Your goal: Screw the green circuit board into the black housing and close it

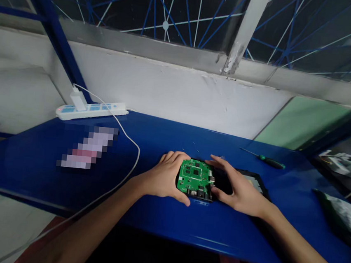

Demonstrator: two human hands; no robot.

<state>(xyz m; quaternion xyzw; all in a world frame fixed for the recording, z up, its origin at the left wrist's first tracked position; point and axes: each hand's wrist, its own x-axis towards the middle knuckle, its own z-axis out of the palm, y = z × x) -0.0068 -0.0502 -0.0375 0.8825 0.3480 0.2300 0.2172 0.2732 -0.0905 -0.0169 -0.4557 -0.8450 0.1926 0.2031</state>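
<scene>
A green circuit board (194, 174) with chips and port connectors sits in a dark tray-like housing, low over the blue table. My left hand (165, 176) grips its left side, thumb along the front edge and fingers at the back. Around the right side curves my right hand (241, 191), its thumb against the connectors and its fingertips at the back right corner. A dark gap shows between that thumb and the fingers. Partly behind my right hand lies a black-framed part (256, 181) with a light panel inside.
A green-handled screwdriver (270, 161) lies at the back right. Small screws (197, 151) are scattered behind the board. To the left are a white power strip (93, 111), its white cable (138, 152) across the table (150, 133), and a blurred-out object (88, 148). A dark-edged bag (346, 214) lies far right.
</scene>
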